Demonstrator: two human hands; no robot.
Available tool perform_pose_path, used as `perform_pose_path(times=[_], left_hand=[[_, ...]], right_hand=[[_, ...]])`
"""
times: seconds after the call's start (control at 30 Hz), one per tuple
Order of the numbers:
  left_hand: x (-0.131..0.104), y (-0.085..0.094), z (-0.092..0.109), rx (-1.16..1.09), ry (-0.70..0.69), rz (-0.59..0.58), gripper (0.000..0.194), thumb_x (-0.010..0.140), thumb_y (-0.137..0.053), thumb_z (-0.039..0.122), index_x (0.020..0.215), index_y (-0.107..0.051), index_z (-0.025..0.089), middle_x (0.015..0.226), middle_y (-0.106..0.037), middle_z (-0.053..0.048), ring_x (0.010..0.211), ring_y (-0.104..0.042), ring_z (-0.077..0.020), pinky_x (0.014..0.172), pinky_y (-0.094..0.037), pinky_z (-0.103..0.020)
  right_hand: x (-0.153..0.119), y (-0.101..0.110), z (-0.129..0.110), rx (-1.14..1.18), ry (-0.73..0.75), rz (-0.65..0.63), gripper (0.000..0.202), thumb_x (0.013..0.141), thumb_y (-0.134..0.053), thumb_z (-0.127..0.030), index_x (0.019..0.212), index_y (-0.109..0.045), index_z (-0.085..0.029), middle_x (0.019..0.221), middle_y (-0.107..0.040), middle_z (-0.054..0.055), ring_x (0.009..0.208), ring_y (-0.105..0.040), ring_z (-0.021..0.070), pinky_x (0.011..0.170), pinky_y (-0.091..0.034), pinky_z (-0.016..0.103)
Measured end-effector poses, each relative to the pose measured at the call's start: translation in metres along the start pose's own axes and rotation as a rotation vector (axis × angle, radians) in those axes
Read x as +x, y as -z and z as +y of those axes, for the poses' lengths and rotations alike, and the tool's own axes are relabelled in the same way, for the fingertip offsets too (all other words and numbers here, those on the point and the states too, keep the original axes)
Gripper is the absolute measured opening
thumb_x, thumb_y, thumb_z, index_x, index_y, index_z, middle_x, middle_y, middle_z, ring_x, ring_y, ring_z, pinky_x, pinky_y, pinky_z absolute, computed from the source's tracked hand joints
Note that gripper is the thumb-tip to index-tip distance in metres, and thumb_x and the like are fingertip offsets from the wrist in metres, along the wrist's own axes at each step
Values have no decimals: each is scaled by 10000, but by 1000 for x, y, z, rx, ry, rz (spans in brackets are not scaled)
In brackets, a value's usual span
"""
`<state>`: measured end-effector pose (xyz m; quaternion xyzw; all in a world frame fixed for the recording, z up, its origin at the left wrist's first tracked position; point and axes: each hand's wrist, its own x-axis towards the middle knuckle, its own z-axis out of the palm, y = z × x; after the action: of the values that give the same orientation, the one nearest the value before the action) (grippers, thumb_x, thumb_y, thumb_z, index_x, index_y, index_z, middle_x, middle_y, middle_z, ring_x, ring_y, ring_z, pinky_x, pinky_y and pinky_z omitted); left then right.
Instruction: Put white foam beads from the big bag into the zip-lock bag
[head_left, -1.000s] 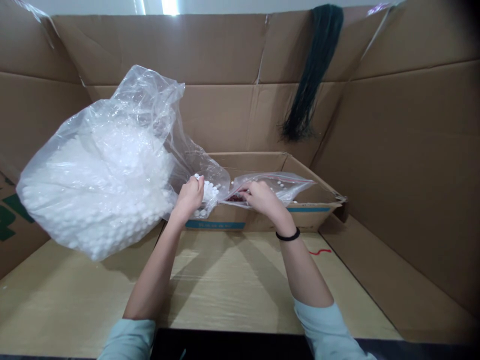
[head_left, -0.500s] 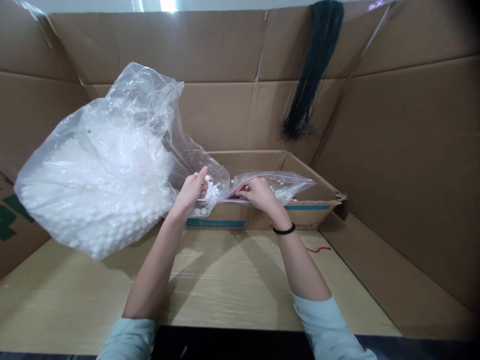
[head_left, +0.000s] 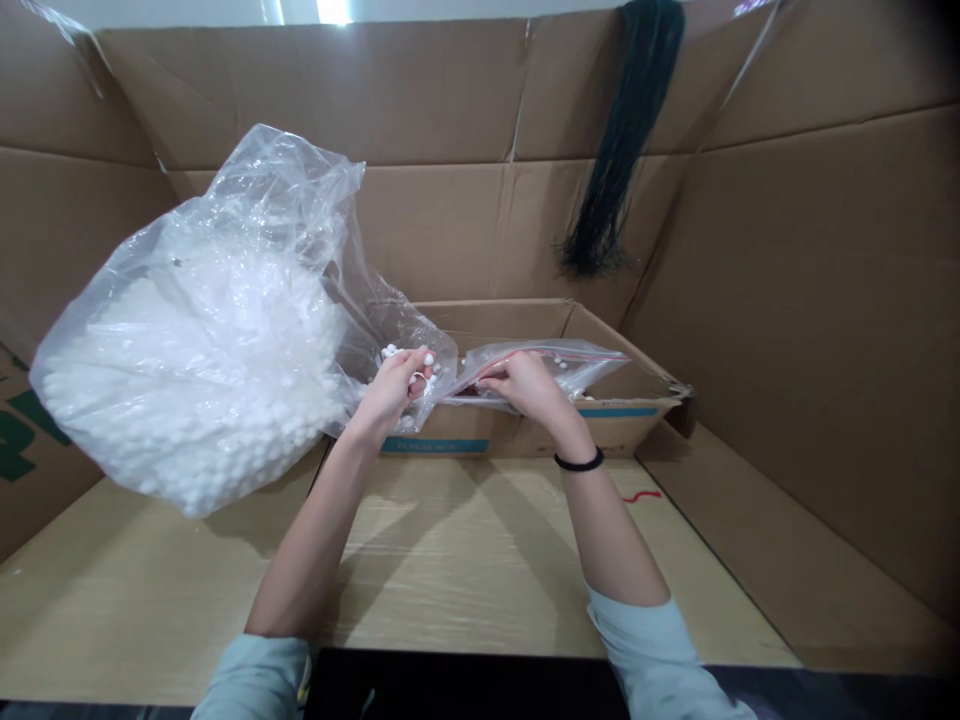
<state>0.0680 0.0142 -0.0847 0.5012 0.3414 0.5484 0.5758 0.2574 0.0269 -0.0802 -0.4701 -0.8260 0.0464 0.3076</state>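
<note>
My left hand (head_left: 401, 385) is at the mouth of a large clear plastic bag (head_left: 285, 170), its fingers curled round small white balls (head_left: 428, 359), with one showing between the fingertips. Most of the bag is full of white balls and bulges on the left. Just to the right, my right hand (head_left: 529, 385) has its fingers bent together at the opening of a clear zip bag (head_left: 592, 370) with a red seal line. A few white balls lie in that bag. What the right fingertips hold, if anything, is hidden.
Behind and under the zip bag stands a low open cardboard box (head_left: 517, 318) on the wooden table (head_left: 450, 560). Tall cardboard walls (head_left: 442, 90) surround the table. A bundle of dark strands (head_left: 626, 150) hangs at the back right, and a red string (head_left: 642, 495) lies near my right forearm.
My left hand has shifted slightly to the right and curled more over the white balls. My right hand has moved only slightly at the zip bag.
</note>
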Motion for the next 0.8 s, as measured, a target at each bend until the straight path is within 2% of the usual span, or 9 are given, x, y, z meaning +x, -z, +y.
perform_pose_path(times=[0.1, 0.23, 0.33, 0.47, 0.6, 0.8], left_hand=[[0, 0, -1, -1, -16, 45, 147, 804, -560, 260, 792, -573, 114, 658, -481, 21, 434, -279, -7, 395, -188, -149], [0, 0, -2, 31, 3, 60, 136, 791, -570, 205, 846, -621, 92, 687, -471, 13, 451, -302, -8, 402, -205, -161], [-1, -1, 0, 56, 10, 62, 167, 792, -573, 214, 877, -643, 88, 696, -463, 7, 460, -307, -14, 405, -203, -174], [-3, -3, 1, 84, -15, 58, 191, 809, -547, 231, 896, -650, 95, 694, -443, 16, 463, -288, -18, 413, -188, -187], [-2, -3, -1, 103, -45, 57, 201, 813, -535, 254, 895, -649, 110, 666, -406, 29, 471, -275, -31, 428, -189, -197], [-4, -6, 0, 151, -56, 69, 205, 801, -537, 254, 925, -637, 125, 667, -419, 29, 480, -267, -42, 446, -183, -213]], right_hand=[[0, 3, -3, -3, -34, -2, 124, 747, -653, -124, 754, -750, -200, 805, -748, 32, 770, -695, 182, 699, -504, 249], [1, 5, -4, 48, -40, -10, 149, 729, -658, -99, 768, -751, -209, 800, -749, 17, 767, -696, 174, 691, -512, 234], [0, 7, -5, 119, -62, 5, 176, 697, -655, -50, 744, -746, -193, 781, -748, 19, 757, -698, 172, 677, -522, 227], [-3, 10, -6, 254, -77, 4, 142, 696, -650, -61, 719, -736, -172, 772, -747, 35, 716, -702, 166, 671, -541, 233], [-3, 11, -7, 247, -89, 34, 170, 677, -649, -35, 731, -734, -171, 766, -747, 34, 718, -701, 165, 695, -548, 243], [-4, 11, -4, 272, 15, -8, 263, 699, -575, 5, 777, -736, -188, 830, -747, 19, 784, -698, 159, 754, -540, 252]])
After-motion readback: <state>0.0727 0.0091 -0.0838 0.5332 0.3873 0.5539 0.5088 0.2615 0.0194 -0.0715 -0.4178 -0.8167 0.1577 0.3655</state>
